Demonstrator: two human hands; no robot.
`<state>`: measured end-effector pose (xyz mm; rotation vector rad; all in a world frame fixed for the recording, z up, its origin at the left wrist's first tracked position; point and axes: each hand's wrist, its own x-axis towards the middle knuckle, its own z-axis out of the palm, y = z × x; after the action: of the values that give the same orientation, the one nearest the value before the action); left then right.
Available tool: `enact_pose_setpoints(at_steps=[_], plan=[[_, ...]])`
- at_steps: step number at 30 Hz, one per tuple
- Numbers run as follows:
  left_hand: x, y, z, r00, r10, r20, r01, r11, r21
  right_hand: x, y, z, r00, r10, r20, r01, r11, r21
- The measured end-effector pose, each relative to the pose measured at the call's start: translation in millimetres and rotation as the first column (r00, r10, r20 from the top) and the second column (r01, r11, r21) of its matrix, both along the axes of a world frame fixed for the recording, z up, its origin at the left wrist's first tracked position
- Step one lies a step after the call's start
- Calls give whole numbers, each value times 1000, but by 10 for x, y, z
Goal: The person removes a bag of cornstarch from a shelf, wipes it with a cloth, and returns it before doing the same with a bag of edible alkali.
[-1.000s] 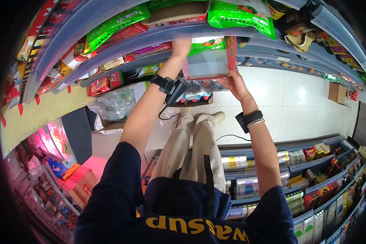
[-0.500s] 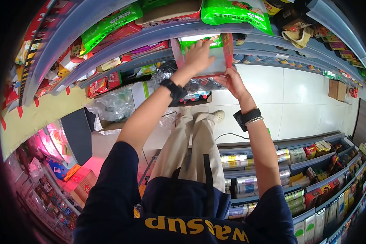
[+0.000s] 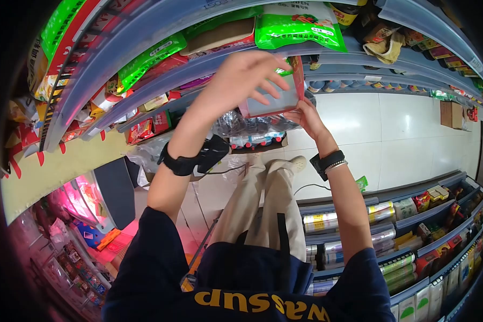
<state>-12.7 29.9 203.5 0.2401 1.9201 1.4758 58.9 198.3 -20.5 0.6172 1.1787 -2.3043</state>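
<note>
A red-edged carton (image 3: pixel 298 80) with a pale inside stands tipped toward me at the shelf edge. My right hand (image 3: pixel 308 117) holds its lower right corner between thumb and fingers. My left hand (image 3: pixel 245 78) hovers in front of the carton, fingers spread and nothing in them, hiding much of it. A bit of green packaging (image 3: pixel 285 70) shows inside the carton, partly behind my left fingers. On the shelf above lies a large green bag (image 3: pixel 300 32), with another green bag (image 3: pixel 153 61) farther left.
Blue-grey shelf rails (image 3: pixel 354 55) curve across the top. A carton of red-capped bottles (image 3: pixel 257 142) stands on the floor beyond my feet, beside clear plastic wrapping (image 3: pixel 147 155). Lower shelving with rolls (image 3: pixel 322 221) is at the right. A brown box (image 3: pixel 452 115) sits on the tiled floor.
My left hand has come out of the carton and moved left and toward me, its fingers now spread. My right hand still holds the carton's corner.
</note>
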Motion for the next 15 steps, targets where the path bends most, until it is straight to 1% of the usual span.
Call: enact_pose_setpoints(at_steps=[1,3,4,5,7,8,9,11,12,14,15], plan=[[-13,-41,17,1000,-4,-3,4,1000,-6,-6,-4,-4,1000,-2,4,2,1000,9],[-60,-105,6,983,104,152,-107,994,14,6,-11,22,1000,-14,8,14,1000,5],[-86,-128,-59,963,78,258,-95,994,56,0,-17,45,1000,-24,16,24,1000,6],[-112,-129,-135,965,78,250,-92,995,45,-18,-16,64,1000,-27,9,27,1000,-6],[-138,-77,-295,915,130,382,-250,925,285,-6,6,74,1000,6,-5,-6,1000,-2],[-172,-69,-346,924,168,344,-291,891,347,-11,6,65,1000,9,1,-9,1000,-3],[-205,-55,-368,924,167,344,-290,892,346,-15,2,53,1000,8,1,-8,1000,-4],[-237,-11,-419,922,319,220,-377,871,314,3,6,18,1000,-15,14,15,1000,-14],[-227,-7,-425,922,315,226,-375,873,312,10,7,20,1000,-20,20,20,1000,-13],[-206,-15,-414,956,248,158,-287,905,314,14,10,24,1000,-18,2,18,1000,-14],[-173,7,-392,956,245,161,-285,906,313,20,11,18,1000,-21,5,21,1000,-14]])
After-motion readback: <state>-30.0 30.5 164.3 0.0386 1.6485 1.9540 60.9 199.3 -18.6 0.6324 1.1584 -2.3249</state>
